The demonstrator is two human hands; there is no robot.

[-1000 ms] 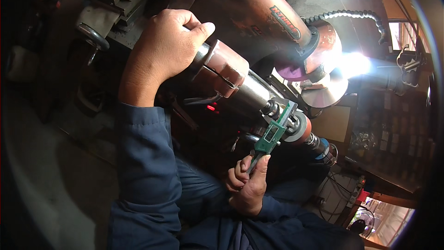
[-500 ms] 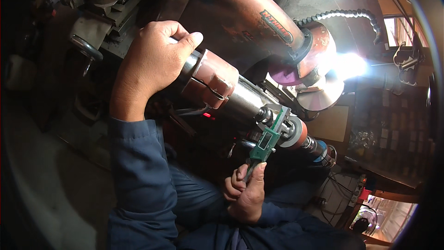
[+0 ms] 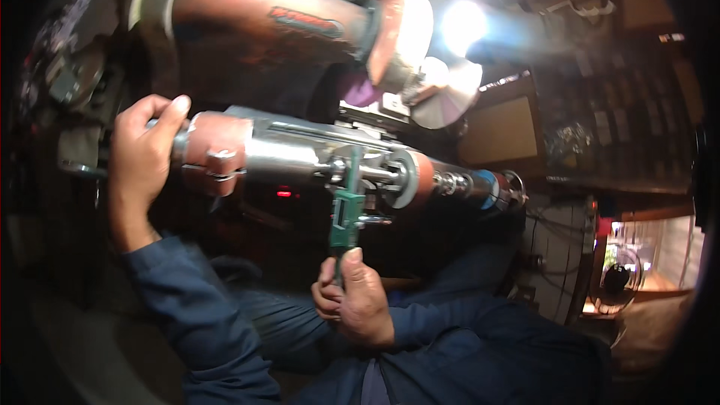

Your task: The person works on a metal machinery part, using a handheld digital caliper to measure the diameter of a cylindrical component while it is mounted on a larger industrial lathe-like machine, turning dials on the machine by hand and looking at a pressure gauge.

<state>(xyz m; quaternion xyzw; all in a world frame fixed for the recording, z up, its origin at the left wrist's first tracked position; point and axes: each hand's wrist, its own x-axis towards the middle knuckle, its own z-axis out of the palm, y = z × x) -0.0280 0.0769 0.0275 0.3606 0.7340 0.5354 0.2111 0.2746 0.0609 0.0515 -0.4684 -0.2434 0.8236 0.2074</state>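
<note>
Caliper (image 3: 346, 210) stands upright in my right hand (image 3: 352, 300), fingers closed round its lower end, its jaws seemingly straddling the metal shaft (image 3: 300, 154). My left hand (image 3: 142, 157) wraps the shaft's left end.

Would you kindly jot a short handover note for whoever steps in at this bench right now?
Left hand: gripping the left end of the long metal shaft, beside its reddish collar.
Right hand: closed on the green caliper, held upright.
Caliper jaws sit on the narrow part of the shaft, beside the round flange.
Done: caliper is placed on the shaft.
Left: its reading cannot be made out here; a lamp shines from above.
</note>
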